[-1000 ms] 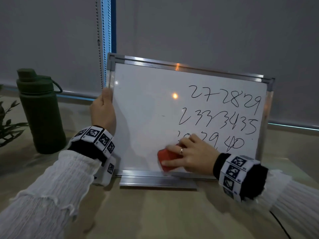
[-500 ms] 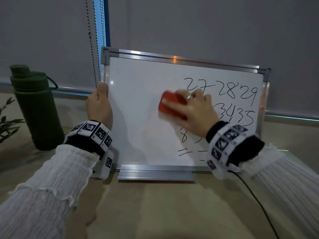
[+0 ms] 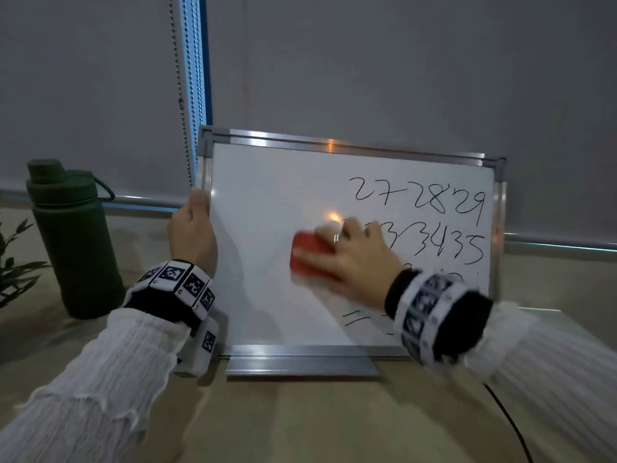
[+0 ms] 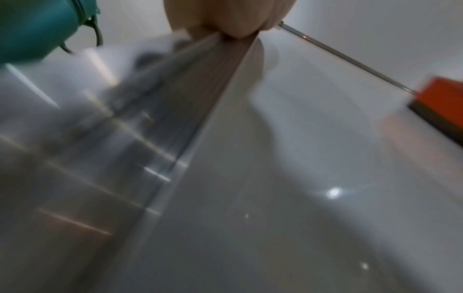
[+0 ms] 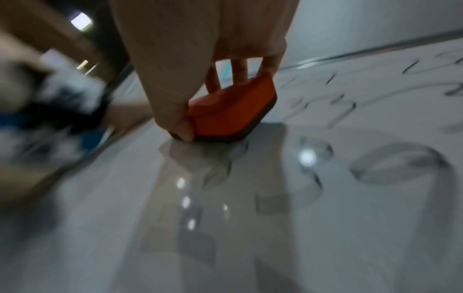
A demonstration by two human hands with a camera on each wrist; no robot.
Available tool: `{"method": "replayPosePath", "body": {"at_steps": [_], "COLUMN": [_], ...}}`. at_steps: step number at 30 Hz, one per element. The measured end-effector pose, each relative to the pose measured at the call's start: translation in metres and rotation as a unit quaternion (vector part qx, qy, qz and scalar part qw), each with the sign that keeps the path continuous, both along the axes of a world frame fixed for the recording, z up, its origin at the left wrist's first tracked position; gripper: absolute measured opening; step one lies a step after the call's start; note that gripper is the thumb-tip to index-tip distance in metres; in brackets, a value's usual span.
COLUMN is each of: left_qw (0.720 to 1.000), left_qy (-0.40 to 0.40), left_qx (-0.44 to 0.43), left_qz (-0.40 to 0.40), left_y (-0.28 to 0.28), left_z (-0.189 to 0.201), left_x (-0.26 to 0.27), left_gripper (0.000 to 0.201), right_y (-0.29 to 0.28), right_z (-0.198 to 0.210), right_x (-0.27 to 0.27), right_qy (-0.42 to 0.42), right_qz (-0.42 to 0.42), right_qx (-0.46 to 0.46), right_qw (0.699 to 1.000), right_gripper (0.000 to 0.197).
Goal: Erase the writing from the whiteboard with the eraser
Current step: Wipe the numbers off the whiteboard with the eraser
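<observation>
Head view: a person's right hand (image 3: 350, 259) grips a red eraser (image 3: 309, 252) flat against the middle of a small aluminium-framed whiteboard (image 3: 267, 202) that stands upright on a tan table (image 3: 300, 422). The left hand (image 3: 192, 233) clasps the board's left frame edge, thumb on the front, steadying it. The left half of the board is white; by that showing the job is roughly half done. Left to clear are the handwritten numbers (image 3: 420, 202) along the upper right, a second row running out from under the right hand, a third row mostly hidden by the wrist, and two short dashes near the bottom. The eraser has free board on every side, with the right and bottom frame as the limits. A dark green bottle (image 3: 76, 238) stands well off to the left, near a few plant leaves (image 3: 13, 265); a bead chain (image 3: 182, 105) hangs behind the board.

Left wrist view: blurred. The left hand's fingers (image 4: 225, 17) curl round the ribbed frame edge, thumb on the white face. The eraser (image 4: 443, 103) shows at far right, its dark pad on the board, a broad blank stretch between it and the held edge.

Right wrist view: the right hand's thumb (image 5: 175, 119) and fingers pinch the eraser (image 5: 233, 113) by its sides, pad down on the glossy surface. Smeared numerals lie to its right and nearer the camera, so that is where the remaining strokes appear to be needed; the top frame rail crosses beyond.
</observation>
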State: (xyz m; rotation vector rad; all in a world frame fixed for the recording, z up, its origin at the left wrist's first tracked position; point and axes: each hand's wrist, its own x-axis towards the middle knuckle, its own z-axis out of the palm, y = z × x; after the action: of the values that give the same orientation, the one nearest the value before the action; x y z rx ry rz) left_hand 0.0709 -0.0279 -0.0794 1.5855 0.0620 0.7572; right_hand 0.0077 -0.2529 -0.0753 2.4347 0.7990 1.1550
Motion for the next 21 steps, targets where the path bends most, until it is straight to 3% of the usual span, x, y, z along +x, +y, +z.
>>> {"method": "replayPosePath", "body": {"at_steps": [3, 6, 12, 15, 17, 19, 21], "left_qw": [1.000, 1.000, 0.999, 1.000, 1.000, 1.000, 1.000], "left_qy": [-0.006, -0.014, -0.016, -0.017, -0.023, -0.028, -0.030], "left_qx": [-0.001, -0.016, -0.023, -0.014, -0.014, -0.009, 0.001], "left_qz": [-0.010, -0.007, -0.018, -0.017, -0.016, -0.011, -0.004], "left_y": [0.001, -0.002, -0.004, -0.001, -0.002, -0.004, -0.006], "left_z": [0.001, 0.003, 0.004, 0.003, 0.003, 0.005, 0.007], "left_x": [0.000, -0.005, -0.010, -0.006, -0.007, -0.012, -0.014], "left_gripper": [0.051, 0.056, 0.056, 0.055, 0.054, 0.055, 0.052], "right_y": [-0.015, -0.022, 0.007, -0.015, -0.040, -0.056, -0.058], "right_z": [-0.025, -0.022, 0.026, -0.020, -0.051, -0.054, -0.036], "right_x": [-0.014, -0.014, 0.001, -0.004, -0.014, -0.017, -0.013], "right_qy": [0.038, 0.009, -0.012, 0.012, 0.050, 0.059, 0.033], "right_qz": [0.005, -0.001, -0.019, 0.029, 0.065, 0.078, 0.062], "right_qx": [-0.046, -0.098, 0.073, -0.027, -0.125, -0.183, -0.164], "right_qw": [0.998, 0.995, 0.997, 0.999, 0.989, 0.978, 0.984], "right_gripper": [0.044, 0.043, 0.049, 0.040, 0.049, 0.055, 0.050]}}
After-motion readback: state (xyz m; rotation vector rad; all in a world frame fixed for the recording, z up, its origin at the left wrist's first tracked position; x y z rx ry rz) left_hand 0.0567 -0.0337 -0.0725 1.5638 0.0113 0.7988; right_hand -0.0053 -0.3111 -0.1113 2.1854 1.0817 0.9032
